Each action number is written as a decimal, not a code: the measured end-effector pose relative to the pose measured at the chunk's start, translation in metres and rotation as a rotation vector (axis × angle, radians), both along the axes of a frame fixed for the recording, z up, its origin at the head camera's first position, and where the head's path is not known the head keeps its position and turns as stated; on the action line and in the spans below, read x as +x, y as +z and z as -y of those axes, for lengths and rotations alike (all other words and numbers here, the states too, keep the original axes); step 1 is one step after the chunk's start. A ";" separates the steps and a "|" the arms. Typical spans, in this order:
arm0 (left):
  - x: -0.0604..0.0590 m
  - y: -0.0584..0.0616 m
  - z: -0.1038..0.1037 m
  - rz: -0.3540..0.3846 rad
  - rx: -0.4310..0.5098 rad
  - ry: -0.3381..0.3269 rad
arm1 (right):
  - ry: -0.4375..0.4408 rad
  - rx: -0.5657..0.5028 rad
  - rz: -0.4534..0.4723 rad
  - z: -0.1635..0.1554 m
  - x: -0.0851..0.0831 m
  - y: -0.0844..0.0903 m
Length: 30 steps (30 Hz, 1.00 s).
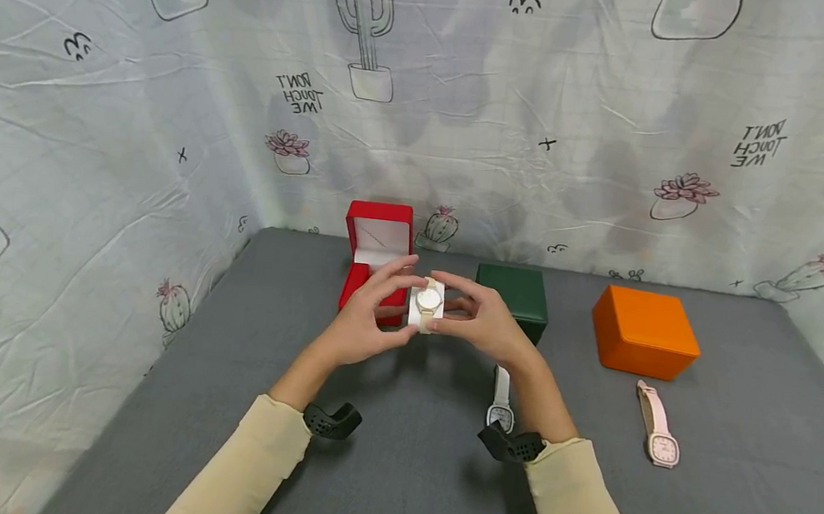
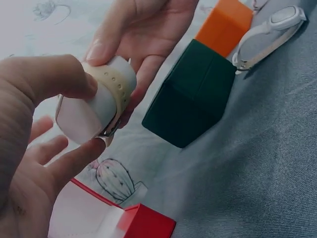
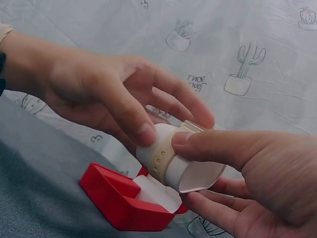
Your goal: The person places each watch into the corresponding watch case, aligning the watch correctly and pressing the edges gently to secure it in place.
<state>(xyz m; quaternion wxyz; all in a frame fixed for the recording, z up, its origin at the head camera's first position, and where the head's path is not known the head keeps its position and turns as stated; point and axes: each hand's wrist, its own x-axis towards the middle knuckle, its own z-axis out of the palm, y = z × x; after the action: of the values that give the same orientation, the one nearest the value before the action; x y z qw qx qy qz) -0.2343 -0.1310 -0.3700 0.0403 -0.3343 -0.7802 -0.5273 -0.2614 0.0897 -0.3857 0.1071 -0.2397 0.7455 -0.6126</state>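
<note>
Above the table, both hands hold a wristwatch (image 1: pixel 428 299) with a cream strap, wrapped round a white cushion (image 1: pixel 415 314). My left hand (image 1: pixel 370 313) grips it from the left, its thumb against the strap in the left wrist view. From the other side my right hand (image 1: pixel 486 322) pinches it, and the right wrist view has that thumb on the strap (image 3: pixel 161 158) near its holes. Just behind the left hand, an open red box (image 1: pixel 380 213) shows a white lid lining (image 1: pixel 381 237); the fingers hide part of its base.
A closed dark green box (image 1: pixel 517 291) stands behind the right hand, with a closed orange box (image 1: pixel 645 332) farther right. A white-strapped watch (image 1: pixel 501 396) lies beside the right forearm. Before the orange box lies a pink-strapped watch (image 1: pixel 658 425). Printed cloth (image 1: pixel 471 129) hangs behind the grey table (image 1: pixel 397 473).
</note>
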 end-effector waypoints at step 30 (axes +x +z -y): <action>-0.031 -0.027 0.031 -0.022 -0.159 0.066 | -0.060 -0.059 0.025 0.035 -0.006 -0.021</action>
<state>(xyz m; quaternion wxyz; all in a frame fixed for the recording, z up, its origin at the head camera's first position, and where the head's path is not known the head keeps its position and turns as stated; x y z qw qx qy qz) -0.2655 -0.1622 -0.3968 0.0394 -0.3160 -0.8298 -0.4583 -0.2672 0.0543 -0.4065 0.0908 -0.2126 0.7327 -0.6401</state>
